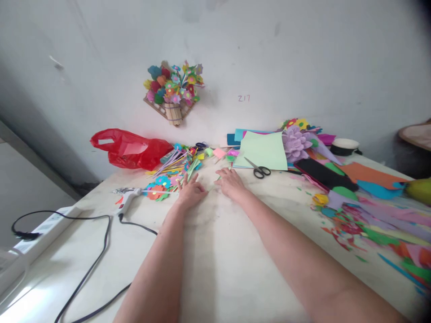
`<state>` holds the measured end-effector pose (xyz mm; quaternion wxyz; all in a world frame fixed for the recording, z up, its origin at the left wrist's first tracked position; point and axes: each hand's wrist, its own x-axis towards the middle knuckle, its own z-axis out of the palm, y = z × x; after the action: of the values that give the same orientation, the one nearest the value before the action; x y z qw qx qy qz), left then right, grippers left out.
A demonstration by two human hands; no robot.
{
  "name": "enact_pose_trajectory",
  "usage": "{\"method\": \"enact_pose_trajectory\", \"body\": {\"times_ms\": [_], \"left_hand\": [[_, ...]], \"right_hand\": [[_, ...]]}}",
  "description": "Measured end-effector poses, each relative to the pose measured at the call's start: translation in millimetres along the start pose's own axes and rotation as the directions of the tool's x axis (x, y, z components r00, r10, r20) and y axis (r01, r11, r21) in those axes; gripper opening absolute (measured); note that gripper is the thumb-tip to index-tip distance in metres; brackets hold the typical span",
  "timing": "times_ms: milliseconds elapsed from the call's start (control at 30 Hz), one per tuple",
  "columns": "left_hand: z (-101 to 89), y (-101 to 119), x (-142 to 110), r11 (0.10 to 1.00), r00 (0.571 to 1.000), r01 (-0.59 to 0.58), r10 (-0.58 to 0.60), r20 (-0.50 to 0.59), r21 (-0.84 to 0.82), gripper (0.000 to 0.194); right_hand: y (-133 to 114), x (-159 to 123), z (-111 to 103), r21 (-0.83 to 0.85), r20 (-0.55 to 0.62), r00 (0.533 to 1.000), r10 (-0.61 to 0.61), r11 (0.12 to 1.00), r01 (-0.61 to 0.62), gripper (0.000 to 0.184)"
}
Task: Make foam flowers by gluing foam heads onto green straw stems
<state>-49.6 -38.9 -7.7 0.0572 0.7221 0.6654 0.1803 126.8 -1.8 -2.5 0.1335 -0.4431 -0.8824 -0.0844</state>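
Observation:
Both my arms reach far forward over a pale table (215, 251). My left hand (190, 192) lies flat on the tabletop with fingers stretched out, beside a pile of coloured paper flowers and sticks (171, 172). My right hand (230, 182) also rests palm down, fingers spread, close to the left hand. Its fingertips touch a small green scrap that is too small to name. Black-handled scissors (258, 169) lie just right of it, on a light green paper sheet (264, 150).
A white glue gun (127, 197) lies at the left with its black cord (97, 255) running to a power strip (40, 231). A red plastic bag (131, 149) sits behind. Coloured paper sheets and cuttings (367, 211) cover the right side. A paper flower bouquet (173, 92) hangs on the wall.

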Motion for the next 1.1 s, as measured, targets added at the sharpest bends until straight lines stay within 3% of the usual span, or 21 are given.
{"method": "enact_pose_trajectory", "body": {"times_ms": [133, 233, 400, 500, 633, 733, 867, 967, 1100], "left_hand": [[-0.6, 4, 2, 0.999, 1.000, 0.019, -0.019, 0.014, -0.037, 0.016], [1.0, 7, 5, 0.996, 0.998, 0.062, -0.060, 0.033, -0.066, 0.014], [-3.9, 13, 7, 0.986, 0.992, 0.115, -0.121, -0.045, -0.121, 0.006], [-11.4, 17, 7, 0.954, 0.970, 0.204, -0.227, -0.085, -0.218, 0.003], [-13.8, 17, 7, 0.854, 0.934, 0.278, -0.348, -0.086, -0.439, 0.010], [-10.7, 19, 6, 0.686, 0.948, 0.195, -0.316, -0.046, -0.700, 0.014], [-8.6, 26, 4, 0.451, 0.968, 0.118, -0.249, 0.002, -0.885, 0.025], [-7.5, 32, 2, 0.371, 0.974, 0.120, -0.225, 0.036, -0.921, 0.038], [-4.3, 36, 1, 0.352, 0.979, 0.131, -0.192, 0.065, -0.927, 0.053]], "right_hand": [[8, 0, 4, 0.195, -0.106, 0.973, 0.205, 0.964, -0.182, 0.040], [11, 0, 5, 0.262, -0.177, 0.939, 0.295, 0.934, -0.244, 0.042], [5, 0, -1, 0.407, -0.157, 0.856, 0.493, 0.821, -0.399, 0.032], [-1, 2, -3, 0.560, -0.027, 0.811, 0.584, 0.681, -0.472, 0.020], [-11, 6, -1, 0.767, 0.269, 0.804, 0.531, 0.387, -0.512, 0.027], [-20, 8, -2, 0.822, 0.422, 0.763, 0.491, 0.149, -0.550, 0.029], [-29, 8, -8, 0.864, 0.494, 0.750, 0.439, -0.154, -0.479, 0.027], [-30, 8, -11, 0.879, 0.476, 0.749, 0.460, -0.265, -0.395, 0.023], [-28, 8, -8, 0.903, 0.428, 0.712, 0.557, -0.296, -0.311, 0.015]]}}
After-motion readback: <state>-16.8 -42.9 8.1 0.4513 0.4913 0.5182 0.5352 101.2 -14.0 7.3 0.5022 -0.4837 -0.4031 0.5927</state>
